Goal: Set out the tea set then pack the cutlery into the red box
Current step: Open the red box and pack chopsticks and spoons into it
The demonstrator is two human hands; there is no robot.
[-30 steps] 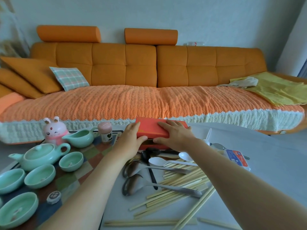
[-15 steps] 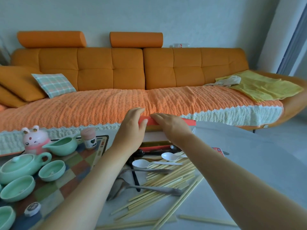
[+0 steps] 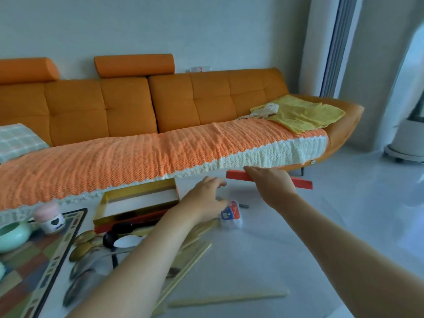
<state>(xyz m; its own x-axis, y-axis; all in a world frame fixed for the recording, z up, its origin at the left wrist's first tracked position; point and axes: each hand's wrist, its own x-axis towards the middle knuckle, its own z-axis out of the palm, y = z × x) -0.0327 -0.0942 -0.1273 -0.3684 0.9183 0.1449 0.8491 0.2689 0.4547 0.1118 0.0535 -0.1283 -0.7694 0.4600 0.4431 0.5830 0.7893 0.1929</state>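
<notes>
Right hand [image 3: 273,187]: fingers curled over red lid [image 3: 301,181], held above table, far right | left hand [image 3: 204,200]: fingers relaxed, holding nothing | red box [image 3: 140,188]: open, left.

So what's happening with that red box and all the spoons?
A person is getting ready to pack cutlery. Their right hand holds the red lid out to the right, off the box. The left hand hovers open beside the box, which looks empty inside. The spoons and chopsticks lie loose on the table, not yet packed.
</notes>
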